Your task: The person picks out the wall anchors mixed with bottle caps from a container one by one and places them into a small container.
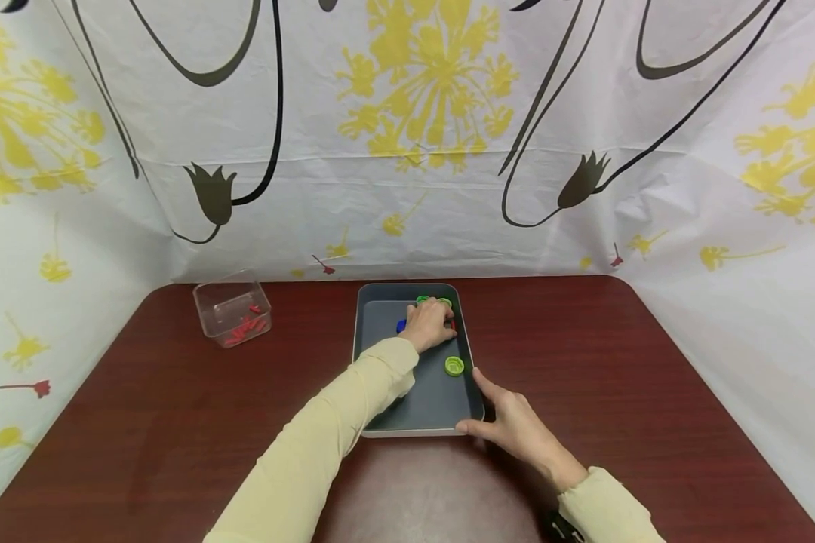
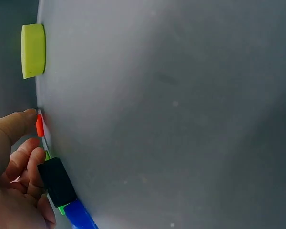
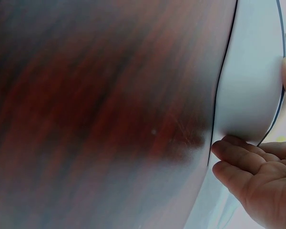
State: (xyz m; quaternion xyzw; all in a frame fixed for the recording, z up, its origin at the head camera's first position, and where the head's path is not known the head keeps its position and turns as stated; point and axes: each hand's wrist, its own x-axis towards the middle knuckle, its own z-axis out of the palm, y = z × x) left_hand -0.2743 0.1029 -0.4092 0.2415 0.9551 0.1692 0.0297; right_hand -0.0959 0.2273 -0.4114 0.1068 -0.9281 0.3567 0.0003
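A grey tray (image 1: 426, 418) lies on the table. Inside its far right part, my left hand (image 1: 426, 324) pinches a small red piece (image 2: 40, 126) between thumb and fingertips; its full shape is hidden. Around that hand are a blue cap (image 1: 401, 326), green caps (image 1: 422, 299) by the far wall and a black piece (image 2: 57, 182), seen in the left wrist view. A yellow-green cap (image 1: 454, 366) lies nearer, along the right wall. My right hand (image 1: 516, 426) holds the tray's near right corner, with the thumb at the near rim and fingers along the outer side.
A clear plastic box (image 1: 232, 309) with several small red pieces (image 1: 246, 327) stands at the back left of the dark red wooden table (image 1: 176, 422). A white patterned cloth (image 1: 407, 219) hangs behind and along both sides of the table.
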